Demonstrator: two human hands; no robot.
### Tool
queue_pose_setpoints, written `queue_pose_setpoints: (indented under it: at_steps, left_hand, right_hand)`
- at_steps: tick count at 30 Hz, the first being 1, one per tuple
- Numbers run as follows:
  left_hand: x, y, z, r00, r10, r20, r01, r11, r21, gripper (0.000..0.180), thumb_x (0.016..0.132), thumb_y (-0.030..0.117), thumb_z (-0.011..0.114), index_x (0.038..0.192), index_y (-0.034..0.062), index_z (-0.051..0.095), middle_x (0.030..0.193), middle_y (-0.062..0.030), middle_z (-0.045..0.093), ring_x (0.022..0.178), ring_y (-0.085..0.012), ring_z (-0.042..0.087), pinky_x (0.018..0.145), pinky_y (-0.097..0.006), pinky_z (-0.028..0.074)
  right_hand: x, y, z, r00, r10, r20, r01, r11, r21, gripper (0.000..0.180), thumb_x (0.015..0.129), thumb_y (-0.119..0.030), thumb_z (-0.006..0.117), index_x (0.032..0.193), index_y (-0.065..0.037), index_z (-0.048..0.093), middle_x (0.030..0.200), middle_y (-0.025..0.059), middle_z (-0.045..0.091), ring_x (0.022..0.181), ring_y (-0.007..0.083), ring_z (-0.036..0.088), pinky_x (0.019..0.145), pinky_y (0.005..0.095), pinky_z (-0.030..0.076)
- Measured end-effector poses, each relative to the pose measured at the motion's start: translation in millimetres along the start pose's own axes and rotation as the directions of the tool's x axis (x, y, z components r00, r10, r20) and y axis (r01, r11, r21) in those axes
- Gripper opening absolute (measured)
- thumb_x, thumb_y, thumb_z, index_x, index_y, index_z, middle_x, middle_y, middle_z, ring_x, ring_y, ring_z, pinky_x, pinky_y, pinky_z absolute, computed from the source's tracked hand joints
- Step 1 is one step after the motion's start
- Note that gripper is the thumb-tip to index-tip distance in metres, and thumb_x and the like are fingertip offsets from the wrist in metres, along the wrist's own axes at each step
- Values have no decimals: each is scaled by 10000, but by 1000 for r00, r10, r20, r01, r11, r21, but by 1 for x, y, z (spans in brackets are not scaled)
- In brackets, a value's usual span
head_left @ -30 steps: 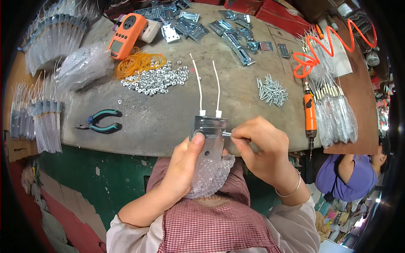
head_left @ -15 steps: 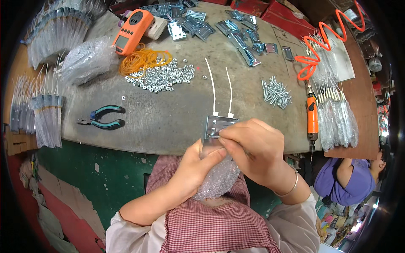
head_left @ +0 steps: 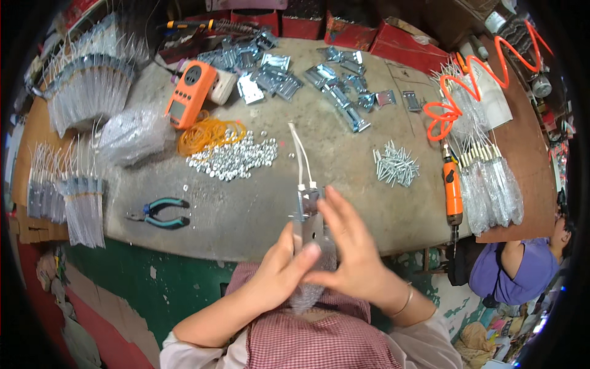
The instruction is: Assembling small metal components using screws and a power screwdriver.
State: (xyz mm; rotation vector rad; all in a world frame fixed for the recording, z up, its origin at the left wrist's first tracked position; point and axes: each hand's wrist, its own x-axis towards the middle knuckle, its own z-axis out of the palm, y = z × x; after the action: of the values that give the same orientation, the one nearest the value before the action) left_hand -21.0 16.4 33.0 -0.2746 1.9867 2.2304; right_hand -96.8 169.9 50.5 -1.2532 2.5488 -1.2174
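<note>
Over the table's near edge, my left hand (head_left: 276, 270) is closed around a wired metal plate (head_left: 307, 229), held upright and turned edge-on. Two white wires (head_left: 300, 154) rise from its top end, and its lower part sits in a bubble-wrap sleeve (head_left: 305, 300). A shiny bracket (head_left: 309, 200) is at the upper end; how it is fixed there is unclear. My right hand (head_left: 355, 261) is just right of the plate, slightly blurred, fingers stretched out and apart. Whether its thumb touches the wrap I cannot tell.
Beyond my hands lie loose nuts (head_left: 236, 157), rubber bands (head_left: 206, 132), screws (head_left: 396, 165) and brackets (head_left: 344, 107). Pliers (head_left: 163, 212) rest left; an orange power screwdriver (head_left: 453, 194) on a coiled cord lies right. Bubble-wrapped wired bundles (head_left: 488, 184) line both sides. A person in purple (head_left: 510, 270) is at right.
My right fingers have come off the bracket and spread apart. The plate has turned from facing up to nearly edge-on in my left hand. The view has shifted slightly.
</note>
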Motion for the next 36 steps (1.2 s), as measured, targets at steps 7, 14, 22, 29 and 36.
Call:
queue_pose_setpoints:
  at_steps: [7,14,22,29,36]
  left_hand:
    - [121,64,-60,898,392,199,-280,162,946,165,792,111,568,906,0,614,992,-129,585,922,-325,564,802,-415,454]
    - [226,55,-93,638,584,502,-245,-464,851,173,697,28,573,869,45,585,910,-90,533,960,-290,504,819,-377,429]
    - [79,69,-63,913,332,236,-389,540,746,203,645,-74,544,826,15,530,765,-117,553,710,-294,563,664,-346,464]
    - [53,13,-32,781,622,55,-432,474,767,330,687,-115,584,985,27,584,808,-114,578,721,-306,577,627,-377,476]
    - [68,6,-27,765,632,-126,-422,640,642,167,723,-104,626,847,4,596,861,-109,585,759,-261,610,635,-321,493]
  right_hand:
    - [-19,22,15,979,193,-67,-178,968,175,856,702,-226,727,1393,66,314,1384,273,400,1252,415,426,1041,452,346]
    - [-26,18,18,975,217,-55,-192,938,288,851,698,-227,715,1384,82,318,1359,274,430,1228,413,454,1031,447,358]
    - [-23,31,14,961,278,-3,-264,916,301,861,696,-215,700,1399,75,294,1389,269,396,1255,418,418,1053,455,319]
    - [-19,31,20,965,260,-25,-229,889,396,830,747,-206,671,1422,56,265,1358,245,434,1252,366,443,1039,419,345]
    - [-24,27,24,955,296,-13,-262,862,434,824,754,-158,651,1434,55,238,1342,237,443,1242,333,456,1036,408,354]
